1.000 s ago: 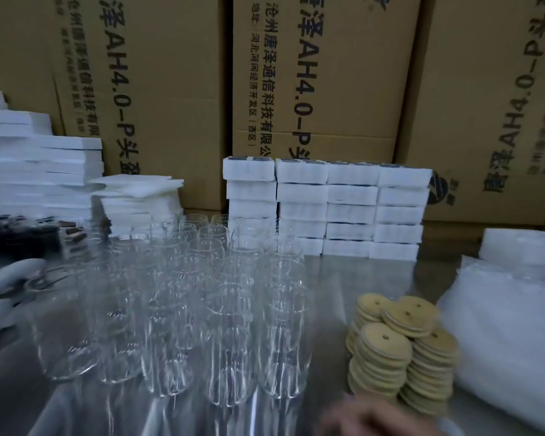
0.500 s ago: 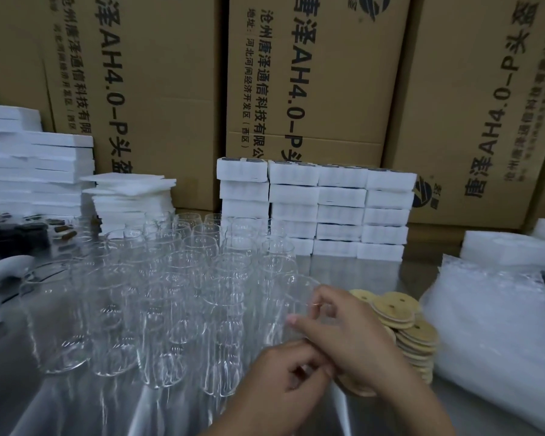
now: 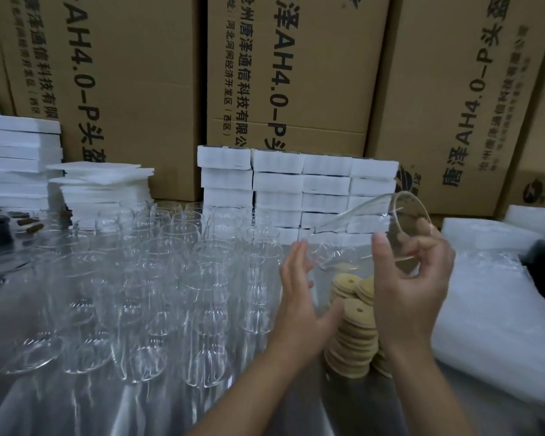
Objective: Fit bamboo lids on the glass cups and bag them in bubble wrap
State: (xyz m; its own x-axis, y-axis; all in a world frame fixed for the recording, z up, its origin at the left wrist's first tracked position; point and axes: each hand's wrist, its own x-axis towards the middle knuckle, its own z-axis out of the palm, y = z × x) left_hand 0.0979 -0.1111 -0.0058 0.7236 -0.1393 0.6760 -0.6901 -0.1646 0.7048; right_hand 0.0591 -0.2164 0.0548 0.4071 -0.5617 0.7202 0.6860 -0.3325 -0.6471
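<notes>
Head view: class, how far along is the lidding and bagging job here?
Done: nothing shows finished; no lidded or bagged cup is in sight. In hand: the right hand grips one tilted cup near its mouth, left hand open by its base; whether a lid is on is unclear. Left: many bare cups, stacked lids, the bubble wrap pile.

On the desk (image 3: pixel 353 410), glass cups (image 3: pixel 145 278) crowd the left and middle. Stacked bamboo lids (image 3: pixel 356 335) stand just right of them, with bubble wrap (image 3: pixel 501 309) farther right. Foam blocks (image 3: pixel 296 190) sit behind the cups, and cardboard boxes (image 3: pixel 280 73) behind those.
</notes>
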